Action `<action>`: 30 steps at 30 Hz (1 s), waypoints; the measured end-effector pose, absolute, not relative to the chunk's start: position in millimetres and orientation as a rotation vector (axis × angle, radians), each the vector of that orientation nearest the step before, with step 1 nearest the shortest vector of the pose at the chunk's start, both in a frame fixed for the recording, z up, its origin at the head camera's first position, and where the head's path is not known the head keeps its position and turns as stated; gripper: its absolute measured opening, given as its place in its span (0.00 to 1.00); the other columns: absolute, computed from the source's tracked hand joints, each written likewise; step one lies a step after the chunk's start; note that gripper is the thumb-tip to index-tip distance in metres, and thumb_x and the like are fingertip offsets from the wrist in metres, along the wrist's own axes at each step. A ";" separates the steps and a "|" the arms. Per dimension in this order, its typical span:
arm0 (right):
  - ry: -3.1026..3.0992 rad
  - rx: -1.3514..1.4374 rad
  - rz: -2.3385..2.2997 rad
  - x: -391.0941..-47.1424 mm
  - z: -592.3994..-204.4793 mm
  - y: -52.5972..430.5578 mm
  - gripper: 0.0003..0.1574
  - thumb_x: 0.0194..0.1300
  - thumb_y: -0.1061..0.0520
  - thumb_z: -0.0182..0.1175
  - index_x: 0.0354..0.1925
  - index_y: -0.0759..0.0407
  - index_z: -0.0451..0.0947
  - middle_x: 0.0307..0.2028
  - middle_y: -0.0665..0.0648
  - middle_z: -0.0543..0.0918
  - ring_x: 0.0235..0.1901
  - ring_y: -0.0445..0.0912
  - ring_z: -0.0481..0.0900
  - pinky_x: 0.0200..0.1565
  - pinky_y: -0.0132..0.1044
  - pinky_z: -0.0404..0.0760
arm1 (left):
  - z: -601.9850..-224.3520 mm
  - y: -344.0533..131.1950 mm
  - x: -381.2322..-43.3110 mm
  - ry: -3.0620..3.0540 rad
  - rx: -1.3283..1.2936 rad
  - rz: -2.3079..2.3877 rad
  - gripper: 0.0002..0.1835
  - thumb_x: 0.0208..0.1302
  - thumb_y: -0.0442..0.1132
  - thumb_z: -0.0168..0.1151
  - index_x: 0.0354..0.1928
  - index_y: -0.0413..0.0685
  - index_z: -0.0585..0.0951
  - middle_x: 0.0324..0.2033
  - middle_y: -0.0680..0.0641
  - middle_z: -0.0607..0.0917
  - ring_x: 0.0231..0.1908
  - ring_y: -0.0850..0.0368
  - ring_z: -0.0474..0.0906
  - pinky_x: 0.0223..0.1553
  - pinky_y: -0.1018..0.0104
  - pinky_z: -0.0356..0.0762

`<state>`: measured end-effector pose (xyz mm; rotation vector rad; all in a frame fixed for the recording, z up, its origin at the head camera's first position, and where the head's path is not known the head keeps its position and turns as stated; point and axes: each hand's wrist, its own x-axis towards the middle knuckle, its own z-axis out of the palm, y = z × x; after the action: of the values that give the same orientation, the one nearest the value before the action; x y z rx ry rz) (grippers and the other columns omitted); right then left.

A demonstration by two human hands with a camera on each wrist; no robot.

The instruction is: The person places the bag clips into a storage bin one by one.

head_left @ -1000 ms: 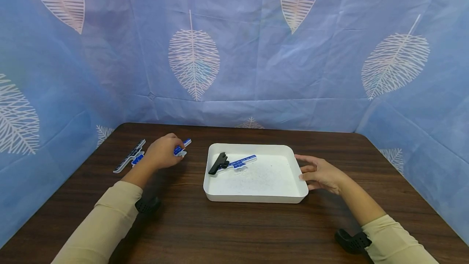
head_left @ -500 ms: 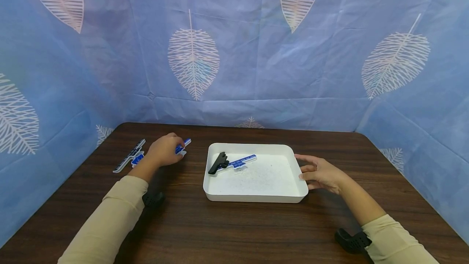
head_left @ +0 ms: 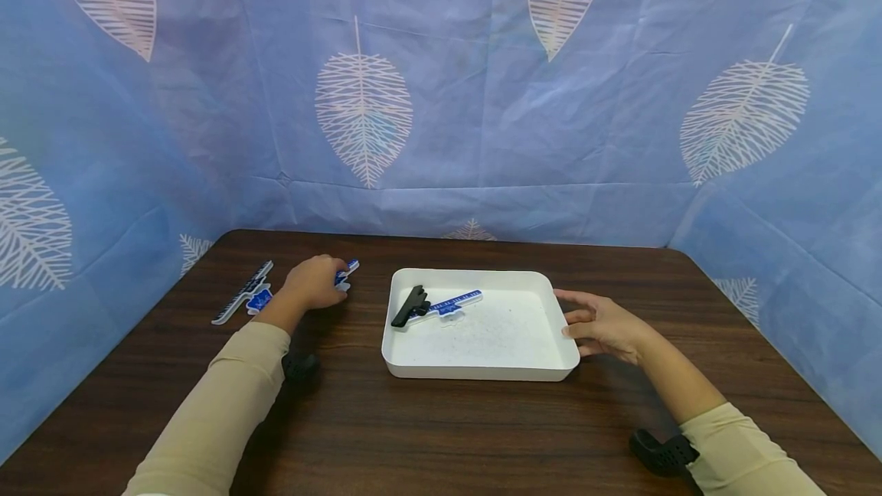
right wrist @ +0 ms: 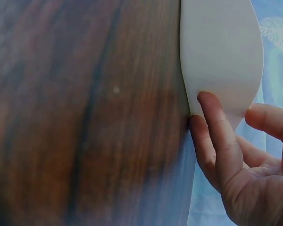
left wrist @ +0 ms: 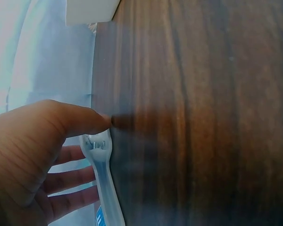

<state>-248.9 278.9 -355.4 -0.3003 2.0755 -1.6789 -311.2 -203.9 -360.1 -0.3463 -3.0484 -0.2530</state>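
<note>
One blue-and-white clip (head_left: 350, 269) on the bench (head_left: 358, 435) is pinched by fingers of the left hand (head_left: 313, 282), the white tray (head_left: 513, 331) is touched by relaxed fingers of the right hand (head_left: 608, 330), and, pickup apparently underway, a trayward lift seems needed.

Left arm (head_left: 217, 404) reaches forward; left grip (head_left: 310, 285) is back-up, thumb (left wrist: 80, 120) nearly straight, fingers (left wrist: 68, 181) part-bent, tips partly hidden, so closure is hard to tell. Right arm (head_left: 678, 377) angles inward, right grip (head_left: 606, 330) turned sideways, fingers apart, lightly bent.
</note>
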 end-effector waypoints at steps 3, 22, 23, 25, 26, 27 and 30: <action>2.070 -0.302 -1.678 -248.7 -355.6 279.1 0.53 0.65 0.69 0.58 0.76 0.65 0.37 0.59 0.77 0.70 0.48 0.60 0.81 0.46 0.56 0.81 | -359.4 -203.5 -312.7 -3.057 -0.340 -0.255 0.25 0.54 0.41 0.70 0.55 0.43 0.81 0.50 0.37 0.82 0.47 0.42 0.79 0.52 0.43 0.75; 2.081 -0.305 -1.679 -249.9 -357.3 280.1 0.52 0.65 0.68 0.59 0.76 0.65 0.39 0.59 0.76 0.71 0.48 0.59 0.82 0.45 0.55 0.81 | -355.6 -204.4 -310.1 -3.084 -0.511 -0.294 0.19 0.48 0.43 0.74 0.42 0.42 0.82 0.34 0.45 0.82 0.31 0.52 0.74 0.39 0.54 0.78; 2.080 -0.307 -1.679 -250.1 -357.4 280.3 0.52 0.65 0.68 0.59 0.76 0.65 0.39 0.59 0.76 0.71 0.48 0.59 0.82 0.45 0.55 0.81 | -355.4 -204.9 -309.2 -3.084 -0.507 -0.301 0.20 0.48 0.43 0.74 0.42 0.42 0.82 0.35 0.45 0.82 0.31 0.52 0.75 0.40 0.53 0.78; 2.080 -0.309 -1.680 -250.5 -357.4 280.6 0.52 0.65 0.68 0.59 0.76 0.65 0.39 0.58 0.75 0.71 0.47 0.59 0.82 0.45 0.55 0.81 | -354.6 -205.5 -307.4 -3.082 -0.502 -0.316 0.20 0.48 0.44 0.74 0.42 0.43 0.82 0.37 0.44 0.83 0.33 0.51 0.76 0.42 0.52 0.79; 2.078 -0.310 -1.681 -250.5 -357.4 280.7 0.52 0.65 0.68 0.59 0.76 0.65 0.39 0.59 0.75 0.71 0.47 0.59 0.82 0.45 0.55 0.81 | -354.3 -206.1 -306.6 -3.081 -0.503 -0.325 0.20 0.48 0.43 0.74 0.42 0.43 0.82 0.38 0.44 0.83 0.34 0.51 0.76 0.44 0.51 0.79; 2.074 -0.311 -1.682 -250.6 -357.2 280.8 0.52 0.65 0.68 0.59 0.76 0.65 0.39 0.59 0.75 0.71 0.47 0.59 0.82 0.45 0.55 0.81 | -354.2 -206.9 -305.7 -3.078 -0.505 -0.334 0.19 0.49 0.43 0.74 0.42 0.43 0.83 0.39 0.43 0.83 0.35 0.50 0.77 0.45 0.50 0.78; 2.068 -0.312 -1.685 -250.8 -356.6 280.8 0.52 0.65 0.69 0.59 0.76 0.65 0.38 0.59 0.75 0.71 0.47 0.59 0.82 0.45 0.55 0.81 | -354.4 -208.9 -303.2 -3.071 -0.488 -0.363 0.19 0.49 0.43 0.75 0.43 0.43 0.83 0.41 0.42 0.83 0.38 0.49 0.78 0.49 0.48 0.78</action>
<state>-250.8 280.8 -356.6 -0.3123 2.0676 -1.6848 -303.2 -208.9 -354.4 -0.4883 -3.0710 -0.3634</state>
